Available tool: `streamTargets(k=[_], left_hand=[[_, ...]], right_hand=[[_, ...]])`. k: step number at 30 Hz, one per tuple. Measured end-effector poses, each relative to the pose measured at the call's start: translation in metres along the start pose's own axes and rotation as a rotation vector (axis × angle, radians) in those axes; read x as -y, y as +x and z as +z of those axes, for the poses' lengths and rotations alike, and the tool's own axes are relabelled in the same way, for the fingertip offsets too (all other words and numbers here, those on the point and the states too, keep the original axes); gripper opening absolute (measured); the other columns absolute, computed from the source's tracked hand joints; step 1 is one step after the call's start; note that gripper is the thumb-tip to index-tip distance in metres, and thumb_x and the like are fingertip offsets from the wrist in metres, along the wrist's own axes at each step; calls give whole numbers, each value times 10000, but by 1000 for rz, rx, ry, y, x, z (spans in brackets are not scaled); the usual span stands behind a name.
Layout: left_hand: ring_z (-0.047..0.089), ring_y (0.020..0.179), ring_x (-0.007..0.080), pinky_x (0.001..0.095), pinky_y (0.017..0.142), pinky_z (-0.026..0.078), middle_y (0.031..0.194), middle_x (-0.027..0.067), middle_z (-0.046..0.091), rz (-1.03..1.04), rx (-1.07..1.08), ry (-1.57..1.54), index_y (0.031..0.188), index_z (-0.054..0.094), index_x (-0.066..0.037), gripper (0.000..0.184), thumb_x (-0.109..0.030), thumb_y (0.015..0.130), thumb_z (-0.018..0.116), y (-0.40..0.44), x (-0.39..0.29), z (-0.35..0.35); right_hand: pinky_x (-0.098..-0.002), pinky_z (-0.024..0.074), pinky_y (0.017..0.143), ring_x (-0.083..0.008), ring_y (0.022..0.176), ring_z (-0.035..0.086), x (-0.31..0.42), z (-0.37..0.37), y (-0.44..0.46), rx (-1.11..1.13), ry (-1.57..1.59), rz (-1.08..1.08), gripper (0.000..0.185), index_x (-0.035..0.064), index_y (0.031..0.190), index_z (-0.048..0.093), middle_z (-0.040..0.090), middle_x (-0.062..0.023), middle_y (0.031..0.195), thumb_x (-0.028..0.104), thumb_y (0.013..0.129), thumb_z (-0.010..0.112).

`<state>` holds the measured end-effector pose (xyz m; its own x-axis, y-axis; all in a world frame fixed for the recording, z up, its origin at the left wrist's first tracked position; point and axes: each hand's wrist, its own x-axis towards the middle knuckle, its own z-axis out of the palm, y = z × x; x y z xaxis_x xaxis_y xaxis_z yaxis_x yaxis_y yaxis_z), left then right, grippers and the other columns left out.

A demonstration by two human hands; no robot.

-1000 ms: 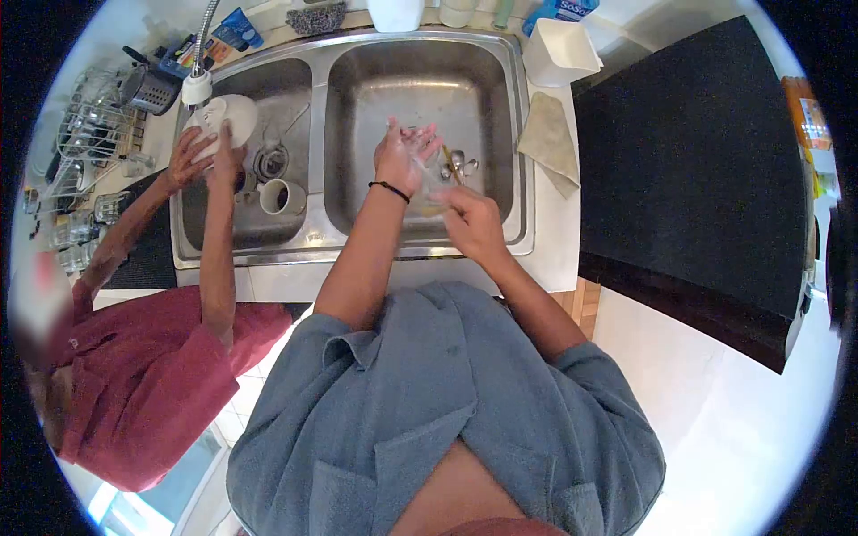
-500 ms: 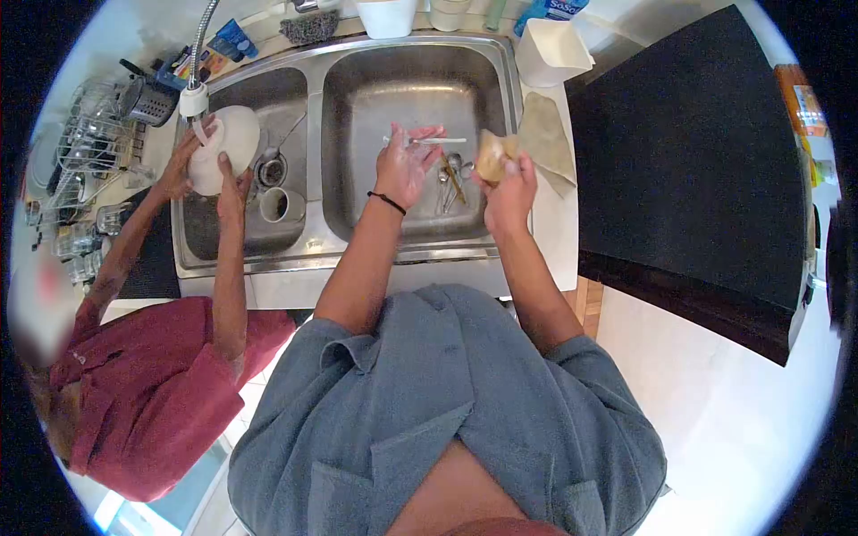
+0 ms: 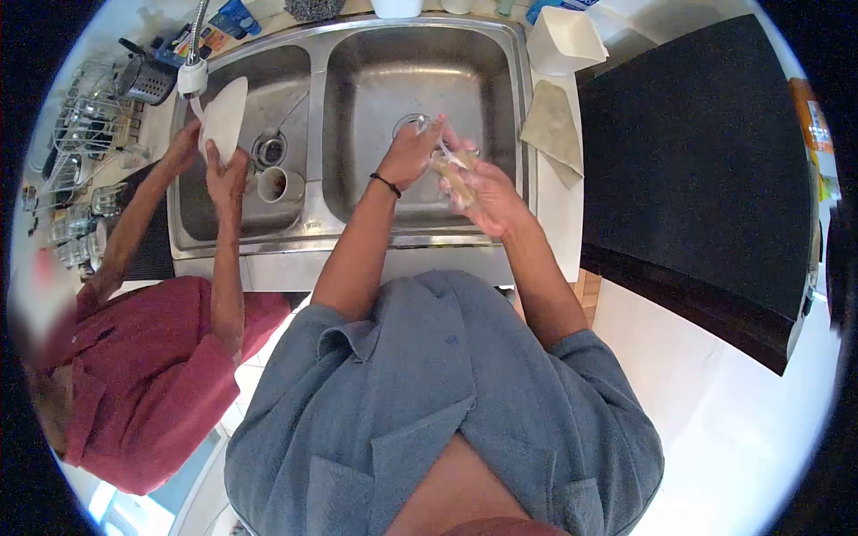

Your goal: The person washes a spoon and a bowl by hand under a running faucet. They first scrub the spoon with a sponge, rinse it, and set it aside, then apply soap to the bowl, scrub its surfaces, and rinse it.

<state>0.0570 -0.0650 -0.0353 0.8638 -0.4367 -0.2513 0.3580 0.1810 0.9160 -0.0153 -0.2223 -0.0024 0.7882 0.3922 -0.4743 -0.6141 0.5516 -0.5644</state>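
Observation:
My left hand (image 3: pixel 411 156) is closed around a slim white-handled utensil (image 3: pixel 446 148) over the right basin (image 3: pixel 375 67). Which end of the utensil is which I cannot make out. My right hand (image 3: pixel 493 198) grips a soapy yellowish sponge (image 3: pixel 458 186), pressed close to the utensil and to the fingers of my left hand. Suds cover the right fingers. The loose cutlery on the basin floor is mostly hidden behind my hands.
Left of me, a person's hands (image 3: pixel 227 174) hold a white plate (image 3: pixel 225 116) under the faucet (image 3: pixel 191 79). A mug (image 3: pixel 281 185) lies in the left basin. A folded cloth (image 3: pixel 551 125) and white container (image 3: pixel 565 43) stand right; a dish rack (image 3: pixel 85 125) is far left.
My right hand has brought the sponge leftward to the utensil, and my left fingers have closed round it. The other person's plate has turned more edge-on. The view has shifted slightly.

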Motion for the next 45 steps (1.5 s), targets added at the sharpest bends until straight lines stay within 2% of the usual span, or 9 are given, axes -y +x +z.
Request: streamTargets(k=[7, 10, 12, 17, 20, 26, 36, 42, 45], left_hand=[[644, 905, 223, 337, 842, 503, 948, 164, 687, 92, -269, -226, 811, 621, -18, 501, -418, 992, 381, 16, 6, -51], [629, 968, 222, 339, 881, 485, 925, 126, 689, 167, -188, 120, 873, 652, -3, 530, -421, 998, 350, 7, -7, -20], [617, 1002, 212, 334, 919, 462, 943, 116, 691, 44, -113, 250, 912, 661, 3, 538, -425, 999, 346, -1, -15, 6], [625, 728, 149, 275, 678, 501, 894, 139, 695, 126, -150, 33, 861, 637, 6, 446, -344, 996, 396, 9, -14, 15], [626, 746, 144, 278, 681, 498, 836, 157, 693, 70, -315, -53, 799, 594, -1, 426, -320, 996, 392, 16, -1, -9], [538, 617, 149, 306, 604, 407, 780, 119, 699, -75, -481, 190, 744, 579, -53, 366, -304, 966, 432, 28, 17, -32], [642, 710, 207, 340, 632, 460, 814, 160, 696, -126, -487, -116, 823, 510, -48, 341, -340, 970, 413, 25, 3, -15], [669, 828, 229, 326, 735, 466, 817, 137, 694, -120, -515, -200, 770, 490, -89, 335, -343, 974, 411, 21, 7, -26], [651, 887, 224, 322, 788, 457, 871, 126, 692, -153, -400, -171, 850, 579, -40, 370, -347, 975, 416, 20, 5, -21]], right_hand=[[-285, 497, 672, -144, 823, 599, 0, -23, 3, -392, -306, -230, 230, 42, 1135, 576, 620, -66, 989, 144, 941, 504], [-297, 495, 692, -137, 832, 601, 4, -11, 17, -462, -290, -532, 234, 44, 1126, 582, 626, -72, 981, 167, 938, 520], [-267, 477, 634, -135, 776, 587, 1, 1, 25, -338, -347, -420, 230, 51, 1147, 554, 617, -70, 959, 145, 938, 532], [-225, 389, 471, -69, 599, 536, -18, 11, 27, -284, -487, -369, 246, 61, 1151, 563, 627, -39, 854, 79, 906, 561], [-345, 488, 680, -213, 737, 621, -15, 0, 17, -314, -897, -360, 281, 34, 1126, 572, 647, -138, 875, 107, 855, 587], [-396, 486, 731, -360, 854, 627, 6, 17, 9, -580, -987, -670, 303, 30, 1108, 547, 646, -202, 937, 116, 822, 598], [-435, 468, 815, -421, 962, 587, -7, 16, 14, -299, -1235, -578, 308, 2, 1085, 568, 613, -237, 1013, 51, 782, 562], [-392, 482, 781, -360, 902, 631, 1, 12, 3, -284, -1179, -570, 346, 23, 1124, 577, 631, -208, 974, 65, 781, 582], [-292, 494, 757, -170, 852, 632, -5, 5, 25, -424, -931, -510, 277, 23, 1113, 574, 643, -69, 948, 103, 849, 594]])
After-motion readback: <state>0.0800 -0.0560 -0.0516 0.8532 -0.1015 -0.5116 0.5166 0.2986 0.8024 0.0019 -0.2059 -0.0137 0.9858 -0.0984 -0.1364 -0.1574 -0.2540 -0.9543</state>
